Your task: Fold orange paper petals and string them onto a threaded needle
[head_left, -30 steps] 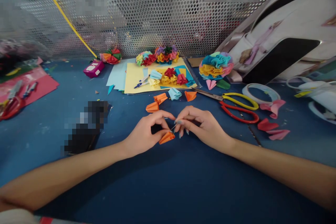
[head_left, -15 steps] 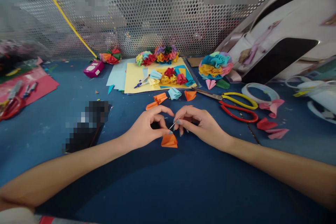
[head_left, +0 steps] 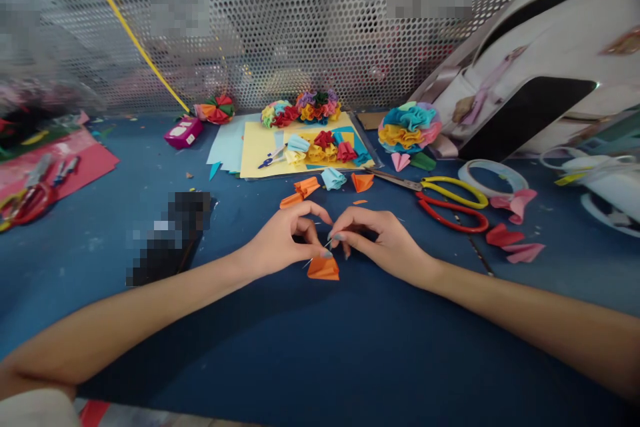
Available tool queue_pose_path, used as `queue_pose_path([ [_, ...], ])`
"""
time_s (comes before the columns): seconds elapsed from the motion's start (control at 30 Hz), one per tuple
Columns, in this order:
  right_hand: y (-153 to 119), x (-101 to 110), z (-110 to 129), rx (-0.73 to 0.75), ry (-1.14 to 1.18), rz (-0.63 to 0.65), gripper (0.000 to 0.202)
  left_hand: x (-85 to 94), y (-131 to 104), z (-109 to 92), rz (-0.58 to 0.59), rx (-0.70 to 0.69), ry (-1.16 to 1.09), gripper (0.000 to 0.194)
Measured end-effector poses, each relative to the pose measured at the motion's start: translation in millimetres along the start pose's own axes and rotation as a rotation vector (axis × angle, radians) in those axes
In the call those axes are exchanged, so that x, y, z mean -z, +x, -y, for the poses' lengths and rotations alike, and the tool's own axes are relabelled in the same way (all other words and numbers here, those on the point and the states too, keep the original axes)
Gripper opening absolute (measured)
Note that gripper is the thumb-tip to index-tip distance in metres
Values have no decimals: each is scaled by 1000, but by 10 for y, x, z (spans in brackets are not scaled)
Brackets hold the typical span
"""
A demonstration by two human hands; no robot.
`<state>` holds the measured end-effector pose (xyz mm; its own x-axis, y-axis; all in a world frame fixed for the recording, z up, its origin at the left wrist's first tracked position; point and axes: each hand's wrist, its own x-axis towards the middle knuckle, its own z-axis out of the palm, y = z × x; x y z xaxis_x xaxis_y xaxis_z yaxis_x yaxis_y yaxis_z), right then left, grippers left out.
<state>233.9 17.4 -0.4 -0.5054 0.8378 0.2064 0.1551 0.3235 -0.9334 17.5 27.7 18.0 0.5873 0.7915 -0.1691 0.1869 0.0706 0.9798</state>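
My left hand [head_left: 280,240] pinches the top of an orange folded paper piece [head_left: 324,267] over the blue table. My right hand [head_left: 383,237] has its thumb and finger closed on one end of a thin needle [head_left: 327,243]. The needle slants down at the top of the orange paper, and a thin tip shows just left of it, below my left thumb. Beyond my hands lie more orange folded pieces [head_left: 307,187] and a light blue one [head_left: 333,179]. Fingertips of both hands nearly touch.
Red-and-yellow-handled scissors [head_left: 453,212] and a tape roll [head_left: 493,177] lie to the right, near a black phone [head_left: 533,117] leaning on a white bag. Paper sheets [head_left: 255,147] and paper flowers [head_left: 410,127] stand behind. A dark object [head_left: 173,240] lies left.
The needle has moved down and left, and its tip now shows left of the orange paper. My right hand has shifted slightly left. The view has moved a little.
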Motion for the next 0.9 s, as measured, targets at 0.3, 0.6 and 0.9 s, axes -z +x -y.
queue_pose_path([
  [0.3, -8, -8, 18, 49, -162, 99, 6, -29, -3, 17, -23, 23, -7, 48],
  [0.6, -30, -23, 27, 73, -326, 191, 13, -146, -105, -30, -109, -70, 162, 45],
  [0.9, -45, -44, -2, 234, -335, 167, 16, -200, -151, -87, -191, -194, 490, 60],
])
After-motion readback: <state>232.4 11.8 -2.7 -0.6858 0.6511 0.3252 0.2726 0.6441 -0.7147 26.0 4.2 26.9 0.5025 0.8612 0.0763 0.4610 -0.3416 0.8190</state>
